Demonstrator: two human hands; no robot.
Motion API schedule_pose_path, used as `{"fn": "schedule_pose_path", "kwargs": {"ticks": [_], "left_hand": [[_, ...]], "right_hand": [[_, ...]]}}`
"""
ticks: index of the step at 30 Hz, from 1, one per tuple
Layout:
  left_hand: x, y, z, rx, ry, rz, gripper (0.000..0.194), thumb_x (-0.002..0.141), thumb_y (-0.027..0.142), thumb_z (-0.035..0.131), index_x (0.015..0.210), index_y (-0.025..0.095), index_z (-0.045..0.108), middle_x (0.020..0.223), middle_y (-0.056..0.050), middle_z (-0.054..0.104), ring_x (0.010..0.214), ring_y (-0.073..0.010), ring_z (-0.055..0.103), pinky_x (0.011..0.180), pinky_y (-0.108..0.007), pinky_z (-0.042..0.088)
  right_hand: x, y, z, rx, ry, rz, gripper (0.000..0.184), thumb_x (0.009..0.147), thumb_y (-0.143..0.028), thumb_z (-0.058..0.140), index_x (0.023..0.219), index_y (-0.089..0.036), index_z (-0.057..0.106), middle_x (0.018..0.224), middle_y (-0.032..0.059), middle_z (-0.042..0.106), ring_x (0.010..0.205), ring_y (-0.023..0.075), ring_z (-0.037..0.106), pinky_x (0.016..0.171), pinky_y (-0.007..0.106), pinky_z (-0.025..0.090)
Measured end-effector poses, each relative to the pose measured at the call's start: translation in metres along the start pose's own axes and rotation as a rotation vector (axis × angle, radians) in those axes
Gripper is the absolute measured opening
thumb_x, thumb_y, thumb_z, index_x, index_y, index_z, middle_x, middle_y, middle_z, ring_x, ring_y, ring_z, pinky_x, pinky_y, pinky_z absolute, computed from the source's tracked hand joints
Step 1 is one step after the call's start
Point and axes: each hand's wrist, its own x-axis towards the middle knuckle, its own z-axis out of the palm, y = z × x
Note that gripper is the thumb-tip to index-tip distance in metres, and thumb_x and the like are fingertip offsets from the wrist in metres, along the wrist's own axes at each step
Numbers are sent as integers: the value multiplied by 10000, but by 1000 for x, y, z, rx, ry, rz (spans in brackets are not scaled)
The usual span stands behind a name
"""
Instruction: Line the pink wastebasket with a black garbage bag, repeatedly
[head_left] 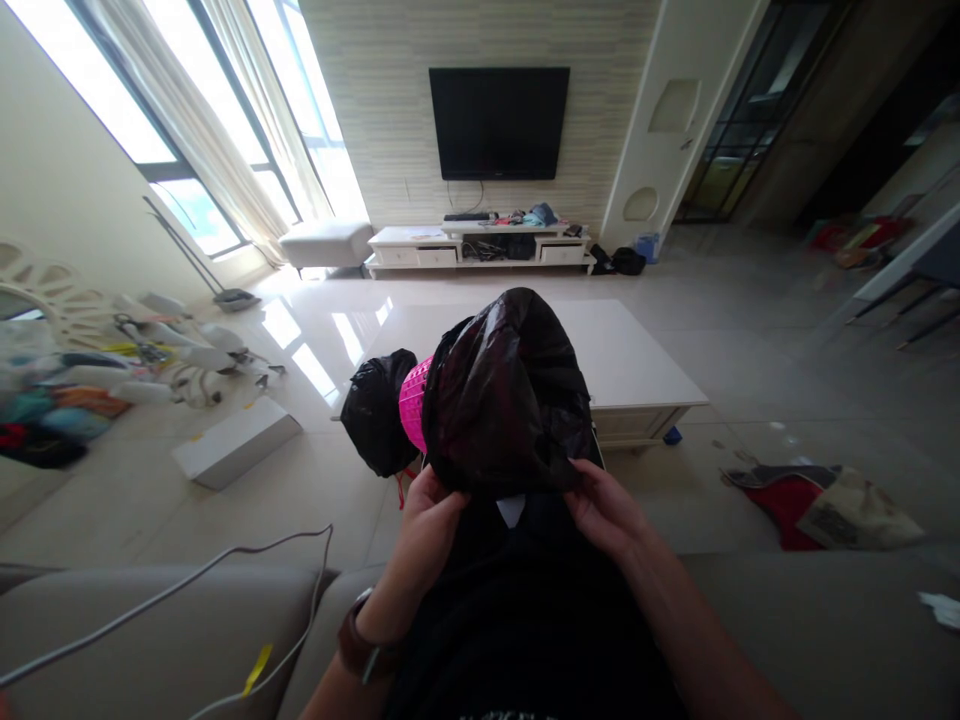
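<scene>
A black plastic bag (510,390) covers most of a pink basket (413,405), whose slotted wall shows at the left. My left hand (431,530) pinches the bag's near left edge between thumb and fingers. At the near right edge, my right hand (604,505) grips the same bag. Just left of the basket is a second black bag (379,412), bulging, with a red strip hanging below it. The basket's inside and underside are hidden.
Beyond the bag stands a white coffee table (637,350). A grey sofa (165,630) with a loose cable (225,555) is at the near left. On the floor lie a white box (236,440) and a red and beige bag (817,505). Clutter (150,350) lines the left wall.
</scene>
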Motion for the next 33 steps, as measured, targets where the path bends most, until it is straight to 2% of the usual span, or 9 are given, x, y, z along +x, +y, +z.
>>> {"fn": "schedule_pose_path", "kwargs": {"ticks": [4, 8, 15, 19, 22, 24, 27, 30, 33], "left_hand": [[4, -3, -5, 13, 20, 56, 310, 671, 165, 851, 963, 224, 765, 898, 18, 763, 830, -137, 662, 765, -222, 526], [6, -5, -9, 113, 4, 144, 307, 738, 237, 875, 1024, 216, 765, 1013, -9, 775, 937, -155, 681, 830, -236, 536], [9, -1, -14, 75, -61, 53, 431, 815, 355, 822, 1204, 235, 682, 1066, -50, 761, 953, -193, 711, 835, -293, 583], [8, 2, -23, 327, 97, 400, 663, 822, 273, 798, 1418, 344, 515, 1324, -57, 626, 1234, -236, 627, 999, -383, 578], [0, 12, -20, 753, 104, 765, 818, 796, 224, 831, 1505, 393, 458, 1593, -82, 358, 1516, -332, 376, 1171, -540, 474], [-6, 19, -15, 995, 26, 867, 749, 814, 201, 817, 1481, 388, 530, 1659, -70, 241, 1578, -377, 263, 1223, -582, 411], [-8, 23, -11, 1177, -109, 847, 603, 823, 150, 788, 1368, 377, 663, 1681, -43, 242, 1552, -392, 320, 1237, -598, 392], [-4, 20, -15, 1200, -132, 859, 326, 825, 95, 745, 1063, 313, 788, 1589, -46, 442, 1435, -358, 476, 1197, -598, 425], [1, 19, -21, 1108, -35, 883, 181, 825, 82, 715, 828, 258, 759, 1365, -54, 631, 1245, -294, 612, 1097, -519, 498]], "right_hand": [[-1, 0, 2, 34, -31, 33, 136, 818, -38, 702, 869, -155, 746, 795, 42, 815, 691, 153, 772, 661, 190, 661], [-9, -2, 14, 58, 53, 69, 166, 888, -31, 613, 823, -121, 737, 756, 67, 806, 621, 135, 747, 612, 182, 649], [-17, -6, 24, 38, 155, 82, 220, 924, -42, 588, 773, -123, 725, 693, 54, 785, 553, 112, 713, 530, 150, 604], [-13, -6, 14, -16, 128, 8, 136, 803, -58, 757, 733, -165, 710, 686, 8, 779, 540, 99, 690, 499, 149, 578], [-15, -5, 14, -112, 118, -106, 152, 726, -128, 859, 754, -179, 719, 727, 2, 788, 563, 110, 692, 491, 171, 574], [-20, -5, 19, -194, 118, -165, 202, 683, -190, 908, 791, -179, 737, 757, 14, 795, 579, 124, 697, 482, 188, 574], [-29, -5, 28, -303, 117, -220, 305, 624, -291, 958, 819, -171, 757, 772, 33, 793, 601, 141, 703, 460, 198, 569], [-37, -6, 35, -394, 109, -268, 425, 571, -432, 983, 807, -157, 759, 770, 46, 783, 624, 154, 707, 451, 204, 574], [-42, -9, 38, -431, 54, -338, 481, 588, -542, 958, 788, -167, 733, 789, 34, 765, 664, 160, 717, 460, 202, 579]]}}
